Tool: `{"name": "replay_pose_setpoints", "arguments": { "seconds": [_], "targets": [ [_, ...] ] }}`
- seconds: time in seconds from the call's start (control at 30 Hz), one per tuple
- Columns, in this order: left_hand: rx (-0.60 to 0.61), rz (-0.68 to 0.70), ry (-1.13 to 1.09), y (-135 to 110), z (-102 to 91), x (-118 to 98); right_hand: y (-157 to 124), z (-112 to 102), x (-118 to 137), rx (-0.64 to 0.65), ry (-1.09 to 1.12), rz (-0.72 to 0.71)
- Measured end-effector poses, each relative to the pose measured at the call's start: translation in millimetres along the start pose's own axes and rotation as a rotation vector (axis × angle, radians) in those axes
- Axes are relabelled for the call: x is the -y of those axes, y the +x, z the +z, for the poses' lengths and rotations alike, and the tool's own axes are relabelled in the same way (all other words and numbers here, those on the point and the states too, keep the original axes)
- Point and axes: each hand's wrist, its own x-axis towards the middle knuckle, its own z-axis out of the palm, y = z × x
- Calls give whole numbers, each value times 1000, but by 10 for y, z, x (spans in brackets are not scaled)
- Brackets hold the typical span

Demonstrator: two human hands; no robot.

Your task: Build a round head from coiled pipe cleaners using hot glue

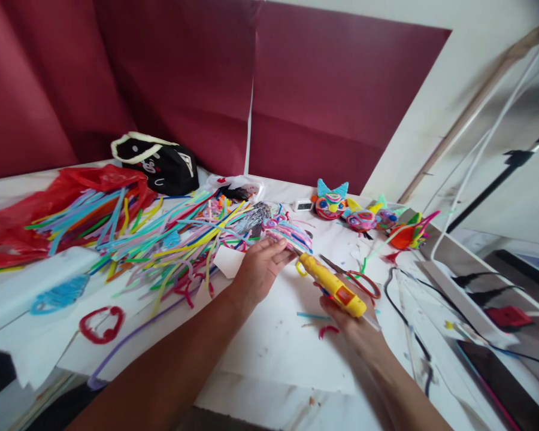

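My right fingers (336, 310) grip the yellow glue gun (330, 282) tight, its tip aimed at ten o'clock. My left fingers (279, 246) lie loose on the curly piece (293, 232) there, so it cannot slide on the table (278, 347).

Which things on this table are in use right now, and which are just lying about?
In use: yellow glue gun, gripped in the right hand; multicoloured pipe-cleaner piece, at the fingers of the left hand.
Lying about: red-handled scissors; loose pipe-cleaner pile; black bag; red plastic bag; cat faces; power strip.
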Motion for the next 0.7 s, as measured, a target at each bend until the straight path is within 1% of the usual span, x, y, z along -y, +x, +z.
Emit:
{"name": "replay_pose_setpoints", "arguments": {
  "seconds": [0.2,0.4,0.53,0.63,0.7],
  "targets": [
    [25,2,3,-5,-2,-6,6,3,25,19,45,45],
    [61,-4,14,4,-20,-12,-16,6,58,45,222,187],
    [90,-5,54,2,-27,-14,-11,-6,42,79,351,231],
    [99,-8,79,-7,-22,-13,-10,-3,19,94,363,238],
    [101,-4,92,-13,-16,-12,-16,2,24,53,294,179]
  ]
}}
